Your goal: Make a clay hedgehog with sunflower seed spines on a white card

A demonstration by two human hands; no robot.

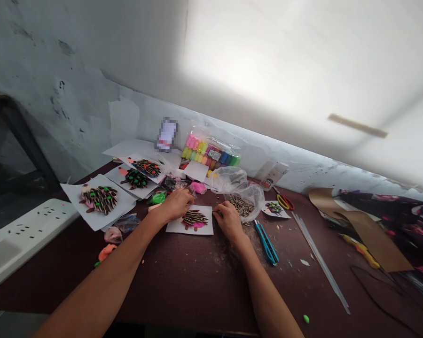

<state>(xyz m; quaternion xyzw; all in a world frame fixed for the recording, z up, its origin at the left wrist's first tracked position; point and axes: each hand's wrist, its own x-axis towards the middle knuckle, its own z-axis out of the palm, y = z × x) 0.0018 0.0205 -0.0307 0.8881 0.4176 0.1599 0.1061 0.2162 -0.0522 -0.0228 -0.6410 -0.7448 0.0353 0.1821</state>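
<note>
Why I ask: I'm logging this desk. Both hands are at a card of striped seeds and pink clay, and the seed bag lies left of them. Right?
Not quite: the head view shows the seed bag right of the hands, beside the right hand, not left of them. The rest stands: the left hand and right hand are at the card of striped seeds and pink clay.

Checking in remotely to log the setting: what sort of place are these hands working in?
Probably a small craft workspace, perhaps at home: a dark work table holds a bag of coloured modelling clay, scissors, and paper sheets bearing clay figures studded with sunflower seeds.
</note>
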